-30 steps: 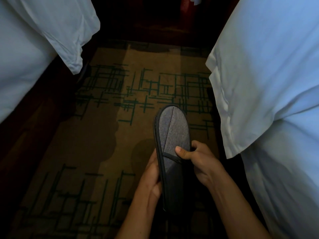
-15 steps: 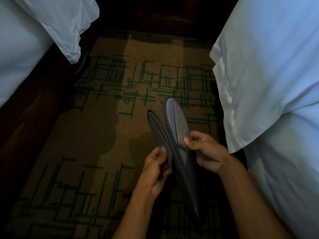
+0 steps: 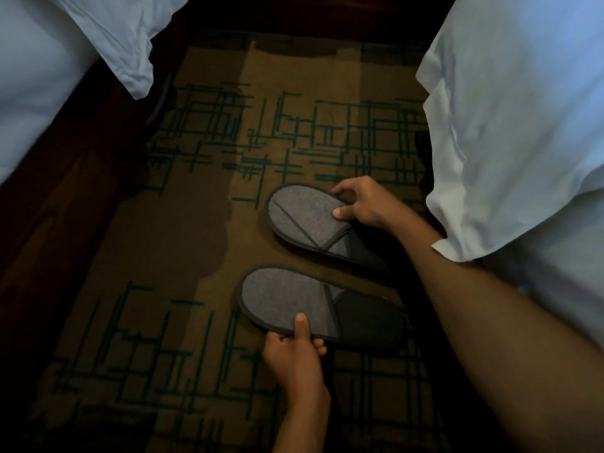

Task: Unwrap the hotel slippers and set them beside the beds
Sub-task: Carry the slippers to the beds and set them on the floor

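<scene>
you're looking down at a brown carpet with dark green line patterns (image 3: 196,230), a strip between two beds in white linen, one on your left (image 3: 49,76) and one on your right (image 3: 523,125). two flat grey fabric slippers with dark trim lie on it side by side, just apart, toes pointing left, near the right bed. your right hand (image 3: 366,204) pinches the toe edge of the farther slipper (image 3: 304,220). your left hand (image 3: 294,351) grips the near edge of the closer slipper (image 3: 284,299), thumb on top.
</scene>
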`<state>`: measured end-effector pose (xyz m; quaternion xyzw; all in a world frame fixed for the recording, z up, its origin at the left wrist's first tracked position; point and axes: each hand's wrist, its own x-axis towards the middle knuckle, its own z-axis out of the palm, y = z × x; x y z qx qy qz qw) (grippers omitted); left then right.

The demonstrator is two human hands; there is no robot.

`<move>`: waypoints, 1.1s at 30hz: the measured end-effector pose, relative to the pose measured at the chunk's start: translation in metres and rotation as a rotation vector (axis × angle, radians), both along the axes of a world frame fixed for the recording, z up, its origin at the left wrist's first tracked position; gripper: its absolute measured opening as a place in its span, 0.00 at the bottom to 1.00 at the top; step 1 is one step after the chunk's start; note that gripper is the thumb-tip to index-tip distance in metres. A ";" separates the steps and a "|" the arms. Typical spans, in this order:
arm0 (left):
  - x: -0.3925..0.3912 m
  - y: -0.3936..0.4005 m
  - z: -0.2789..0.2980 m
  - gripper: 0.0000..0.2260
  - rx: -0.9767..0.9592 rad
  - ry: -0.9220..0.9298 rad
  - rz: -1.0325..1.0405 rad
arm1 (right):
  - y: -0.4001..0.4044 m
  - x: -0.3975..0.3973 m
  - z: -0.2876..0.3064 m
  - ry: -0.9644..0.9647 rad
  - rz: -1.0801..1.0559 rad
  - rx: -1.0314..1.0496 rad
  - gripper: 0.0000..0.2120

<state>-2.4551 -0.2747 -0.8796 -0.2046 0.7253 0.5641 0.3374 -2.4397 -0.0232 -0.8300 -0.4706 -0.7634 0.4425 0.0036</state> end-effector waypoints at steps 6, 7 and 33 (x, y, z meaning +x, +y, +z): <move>0.003 0.006 0.003 0.06 -0.083 -0.101 0.003 | 0.003 -0.018 -0.019 -0.081 0.121 0.086 0.22; 0.001 0.006 0.003 0.07 -0.095 -0.114 -0.024 | 0.004 -0.020 -0.020 -0.088 0.127 0.098 0.23; 0.004 0.002 -0.004 0.16 -0.137 -0.104 -0.063 | -0.026 -0.010 -0.054 -0.120 0.250 0.319 0.20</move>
